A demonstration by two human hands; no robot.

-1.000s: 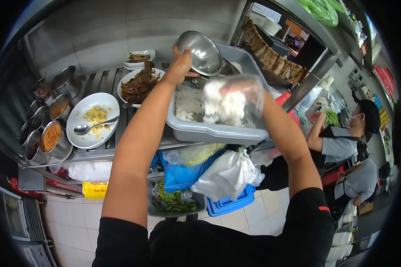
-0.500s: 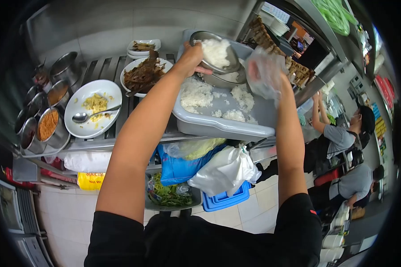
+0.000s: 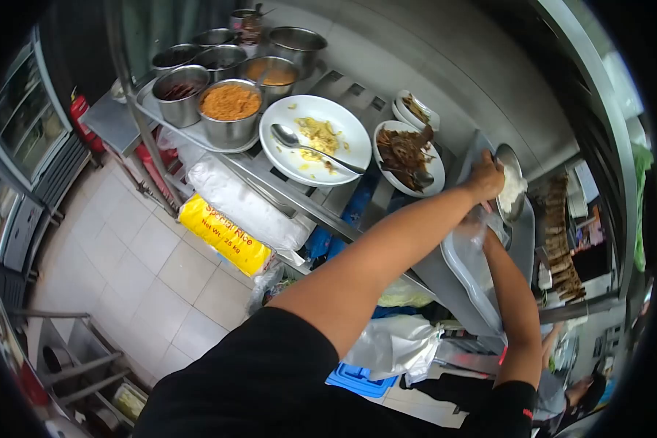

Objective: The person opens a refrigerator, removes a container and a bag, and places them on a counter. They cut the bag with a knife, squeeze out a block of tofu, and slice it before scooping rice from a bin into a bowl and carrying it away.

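My left hand point(image 3: 487, 179) grips the rim of a metal bowl point(image 3: 505, 154), which is tilted and holds white rice point(image 3: 514, 191). Just below it, my right hand point(image 3: 479, 225) wears a clear plastic glove and is beside the bowl, over the grey tub point(image 3: 471, 281). Its fingers are blurred and partly covered by the glove, so their grip does not show. My arms hide most of the tub's inside. Left of the tub stands a white dish point(image 3: 436, 184) of dark brown dried-looking food with a spoon in it.
A large white plate point(image 3: 277, 157) carries yellow food and a spoon point(image 3: 285, 135). Several metal pots point(image 3: 230, 131) with orange and dark contents stand at the left. Beneath the slatted shelf lies a yellow rice sack point(image 3: 223, 233). A person point(image 3: 588, 390) is at the lower right.
The view has swung left, so the tub now appears at the right. The gloved right hand has moved from the tub's right side to below my left hand. The bowl is still held.
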